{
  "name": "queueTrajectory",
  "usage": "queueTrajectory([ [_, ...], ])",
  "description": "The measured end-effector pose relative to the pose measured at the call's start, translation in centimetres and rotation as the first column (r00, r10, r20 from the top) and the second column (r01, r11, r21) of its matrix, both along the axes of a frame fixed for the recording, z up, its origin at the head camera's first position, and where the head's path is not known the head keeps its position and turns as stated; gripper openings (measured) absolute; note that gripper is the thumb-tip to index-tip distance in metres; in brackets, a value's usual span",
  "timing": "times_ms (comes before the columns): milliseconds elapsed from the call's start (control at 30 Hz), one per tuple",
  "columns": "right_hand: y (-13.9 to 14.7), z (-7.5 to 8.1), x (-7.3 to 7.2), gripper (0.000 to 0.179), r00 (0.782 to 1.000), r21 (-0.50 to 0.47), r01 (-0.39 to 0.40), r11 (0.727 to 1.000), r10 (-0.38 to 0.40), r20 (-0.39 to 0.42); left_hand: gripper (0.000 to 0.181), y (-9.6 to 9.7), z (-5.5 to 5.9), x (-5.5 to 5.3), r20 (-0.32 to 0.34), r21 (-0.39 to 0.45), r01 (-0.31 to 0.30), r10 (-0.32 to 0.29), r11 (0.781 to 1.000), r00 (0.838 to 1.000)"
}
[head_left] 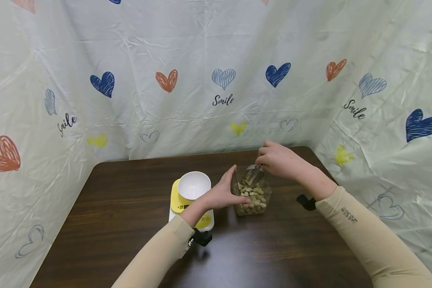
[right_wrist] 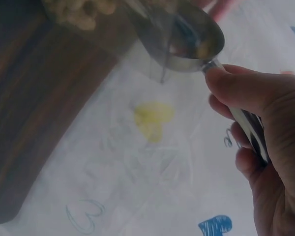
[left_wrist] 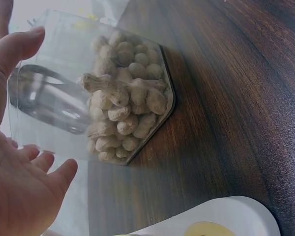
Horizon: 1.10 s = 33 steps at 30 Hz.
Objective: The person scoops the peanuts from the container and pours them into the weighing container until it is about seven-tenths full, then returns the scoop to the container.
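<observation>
A clear square container (head_left: 253, 210) partly filled with unshelled peanuts (left_wrist: 123, 98) stands on the table. My left hand (head_left: 224, 194) grips it from the left, thumb on the near wall and fingers toward the back corner. In the left wrist view that hand (left_wrist: 24, 182) spans the container's open end. My right hand (head_left: 279, 160) holds a metal scoop (head_left: 253, 175) by its handle, fingers wrapped round it in the right wrist view. The bowl of the scoop (left_wrist: 51, 98) is inside the container, its tip at the peanuts.
Left of the container, a yellow and white kitchen scale (head_left: 175, 199) bears a white bowl (head_left: 194, 185). The dark wooden table (head_left: 129, 224) ends at a white curtain (head_left: 187, 112) printed with hearts, at the back and right.
</observation>
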State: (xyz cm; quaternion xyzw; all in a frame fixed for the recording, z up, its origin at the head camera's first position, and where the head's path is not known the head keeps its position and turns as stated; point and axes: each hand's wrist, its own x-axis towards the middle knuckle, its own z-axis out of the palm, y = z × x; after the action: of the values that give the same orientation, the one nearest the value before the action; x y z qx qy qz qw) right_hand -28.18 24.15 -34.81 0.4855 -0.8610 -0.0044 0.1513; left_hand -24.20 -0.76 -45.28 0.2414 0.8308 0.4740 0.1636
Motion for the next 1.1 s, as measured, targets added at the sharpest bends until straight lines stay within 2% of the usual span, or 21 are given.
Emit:
queueTrajectory([
  [100, -0.1, -0.3, 0.0, 0.018, 1.0, 0.0, -0.021, 1.0, 0.021, -0.022, 0.121, 0.0, 0.0, 0.0, -0.01, -0.005, -0.004, 0.003, 1.0, 1.0],
  [167, -0.1, -0.4, 0.1, 0.018, 1.0, 0.004, -0.014, 1.0, 0.014, -0.008, 0.121, 0.1, 0.0, 0.0, -0.018, -0.009, -0.006, 0.006, 1.0, 1.0],
  [367, -0.2, -0.5, 0.4, 0.018, 0.995, 0.054, 0.053, 0.997, -0.058, 0.085, 0.121, 0.1, 0.0, 0.0, -0.019, -0.021, -0.015, 0.014, 1.0, 1.0],
  [433, -0.4, -0.5, 0.5, 0.017, 0.987, 0.073, 0.095, 0.993, -0.104, 0.121, 0.12, 0.1, 0.0, 0.0, -0.016, -0.018, -0.017, 0.017, 1.0, 1.0],
  [600, -0.8, -0.9, 0.8, 0.016, 0.967, 0.121, 0.121, 0.985, -0.144, 0.21, 0.119, 0.3, 0.0, 0.1, -0.03, -0.016, -0.018, 0.017, 1.0, 0.999],
  [667, -1.0, -1.1, 0.8, 0.016, 0.966, 0.122, 0.112, 0.986, -0.137, 0.22, 0.119, 0.3, 0.1, 0.1, -0.033, -0.013, -0.018, 0.018, 1.0, 0.999],
  [767, -1.1, -1.3, 0.8, 0.018, 0.959, 0.102, 0.147, 0.984, -0.167, 0.229, 0.118, 0.3, 0.0, 0.1, -0.033, -0.002, -0.02, 0.02, 1.0, 0.999],
  [933, -0.4, -1.9, 0.3, 0.023, 0.924, 0.077, 0.211, 0.974, -0.225, 0.311, 0.118, 0.2, -0.1, 0.0, -0.016, 0.006, -0.022, 0.023, 1.0, 1.0],
  [1100, -0.3, -2.0, -0.8, 0.017, 0.881, 0.107, 0.221, 0.969, -0.246, 0.404, 0.118, 0.2, 0.0, 0.1, -0.01, 0.003, -0.021, 0.021, 1.0, 1.0],
])
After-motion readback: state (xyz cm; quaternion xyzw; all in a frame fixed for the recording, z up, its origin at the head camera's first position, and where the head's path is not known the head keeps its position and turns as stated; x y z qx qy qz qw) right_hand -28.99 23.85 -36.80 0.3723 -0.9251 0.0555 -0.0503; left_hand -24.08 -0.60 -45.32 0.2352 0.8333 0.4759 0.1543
